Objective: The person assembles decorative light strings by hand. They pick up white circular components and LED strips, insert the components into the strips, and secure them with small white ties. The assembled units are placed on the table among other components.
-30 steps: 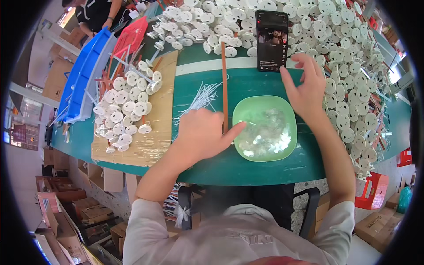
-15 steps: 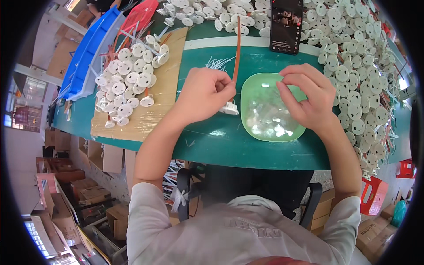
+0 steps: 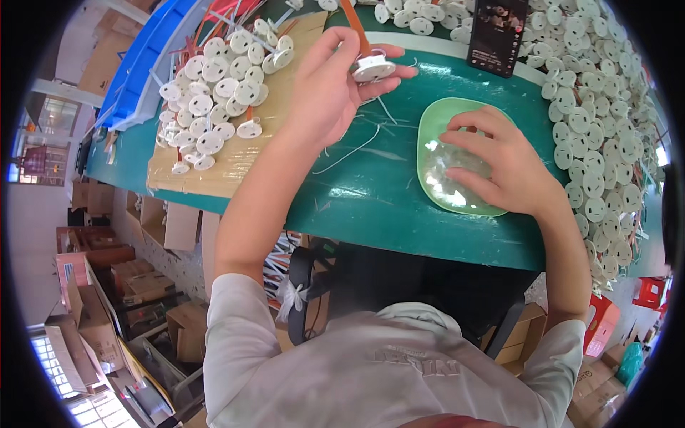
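Note:
My left hand [image 3: 325, 96] is raised over the far part of the table. Between its fingers sits a white round plastic disc piece [image 3: 374, 70] with small slots in its face, and a flat orange-brown strip [image 3: 354, 27] runs up from it. To the right, my right hand [image 3: 510, 160] reaches over a light green bowl [image 3: 431, 118], fingers bent and apart. Small clear, shiny pieces [image 3: 444, 167] lie in the bowl. Nothing shows between the right fingertips.
Many similar white discs lie heaped on cardboard [image 3: 235, 167] at left and in a big pile [image 3: 596, 150] at right. A phone [image 3: 497, 36] stands beyond the bowl. Blue trays [image 3: 139, 68] stand far left. A thin white strand [image 3: 349, 153] lies on the green table [image 3: 371, 214].
My left hand has lifted away from the table and opened out round the disc, whose face now shows. My right hand has come down into the bowl. The whole view has shifted slightly.

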The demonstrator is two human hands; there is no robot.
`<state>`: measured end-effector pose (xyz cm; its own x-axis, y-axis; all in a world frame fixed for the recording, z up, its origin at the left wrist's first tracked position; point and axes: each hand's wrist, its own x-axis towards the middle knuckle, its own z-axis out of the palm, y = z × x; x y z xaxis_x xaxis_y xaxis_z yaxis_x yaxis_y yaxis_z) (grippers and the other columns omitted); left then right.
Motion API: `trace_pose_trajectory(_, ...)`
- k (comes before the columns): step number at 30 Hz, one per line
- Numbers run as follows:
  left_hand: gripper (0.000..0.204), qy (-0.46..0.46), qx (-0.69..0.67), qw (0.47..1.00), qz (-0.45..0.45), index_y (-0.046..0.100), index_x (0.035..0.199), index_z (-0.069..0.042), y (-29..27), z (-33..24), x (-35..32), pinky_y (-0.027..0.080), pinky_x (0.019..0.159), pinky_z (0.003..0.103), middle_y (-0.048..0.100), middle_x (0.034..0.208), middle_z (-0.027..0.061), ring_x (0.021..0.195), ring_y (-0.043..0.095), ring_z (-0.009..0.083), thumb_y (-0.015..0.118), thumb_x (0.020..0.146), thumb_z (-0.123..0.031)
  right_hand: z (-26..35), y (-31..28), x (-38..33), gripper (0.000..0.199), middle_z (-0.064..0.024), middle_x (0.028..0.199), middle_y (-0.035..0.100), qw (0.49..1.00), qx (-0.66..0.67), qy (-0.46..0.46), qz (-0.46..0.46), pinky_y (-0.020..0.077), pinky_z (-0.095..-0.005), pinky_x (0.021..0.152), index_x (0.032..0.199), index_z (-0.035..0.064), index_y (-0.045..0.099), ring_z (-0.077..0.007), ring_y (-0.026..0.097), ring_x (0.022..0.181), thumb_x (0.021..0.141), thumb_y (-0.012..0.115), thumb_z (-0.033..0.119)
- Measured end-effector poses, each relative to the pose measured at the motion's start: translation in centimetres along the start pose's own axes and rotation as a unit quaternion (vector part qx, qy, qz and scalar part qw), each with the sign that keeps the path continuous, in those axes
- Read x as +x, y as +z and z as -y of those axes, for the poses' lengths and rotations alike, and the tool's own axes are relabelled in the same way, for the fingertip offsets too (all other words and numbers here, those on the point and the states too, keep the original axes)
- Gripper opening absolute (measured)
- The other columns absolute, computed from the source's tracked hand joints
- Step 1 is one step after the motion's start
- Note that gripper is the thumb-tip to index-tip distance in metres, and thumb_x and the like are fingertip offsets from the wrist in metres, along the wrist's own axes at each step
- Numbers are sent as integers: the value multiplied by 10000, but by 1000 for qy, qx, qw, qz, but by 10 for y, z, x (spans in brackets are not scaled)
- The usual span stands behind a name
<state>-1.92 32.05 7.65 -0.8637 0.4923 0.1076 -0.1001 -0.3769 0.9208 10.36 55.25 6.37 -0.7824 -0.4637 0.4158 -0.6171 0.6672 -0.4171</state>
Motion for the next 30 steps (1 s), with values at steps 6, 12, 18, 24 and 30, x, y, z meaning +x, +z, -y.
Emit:
trace_pose_trajectory(6, 214, 17, -20, 999, 36, 520, 1144, 32, -2, 0, 4, 585, 911, 328, 597, 1188, 303, 1127, 625, 404, 439, 1035, -132, -4, -1, -2, 124, -85, 882, 642, 997, 42, 26, 62, 500, -383, 725, 885, 29, 709, -273, 589, 828, 769, 725, 71)
trace_pose_trajectory(12, 276, 33, -91, 988, 116, 535, 1237, 43, 13, -8, 17, 535, 1005, 356, 579, 1241, 302, 1201, 584, 375, 476, 1015, -110, -3, -12, -1, 140, -118, 784, 680, 991, 112, 73, 7, 509, -346, 627, 925, 11, 729, -280, 628, 672, 792, 707, 47)
trace_pose_trajectory(18, 302, 41, -90, 987, 126, 562, 1229, 16, 62, -5, 32, 517, 997, 331, 608, 1253, 183, 1194, 590, 242, 596, 929, 18, 1, -18, 2, 146, -158, 720, 681, 971, 160, 177, -6, 536, -299, 624, 919, -19, 705, -225, 679, 622, 777, 680, 1)
trace_pose_trajectory(24, 334, 117, -32, 987, 109, 542, 1180, -32, 57, 34, 23, 487, 996, 333, 610, 1244, 118, 1188, 583, 216, 634, 881, 85, 7, -23, 2, 120, -140, 711, 685, 975, 142, 171, 3, 536, -277, 618, 895, -19, 703, -199, 675, 608, 779, 707, 13)
trace_pose_trajectory(30, 330, 42, 0, 996, 74, 489, 1235, -37, 54, 48, 17, 513, 962, 347, 621, 1252, 149, 1180, 611, 250, 621, 934, -10, 2, -17, 0, 88, -119, 687, 683, 981, 125, 150, -2, 541, -281, 601, 840, 11, 710, -213, 684, 596, 760, 738, 35)
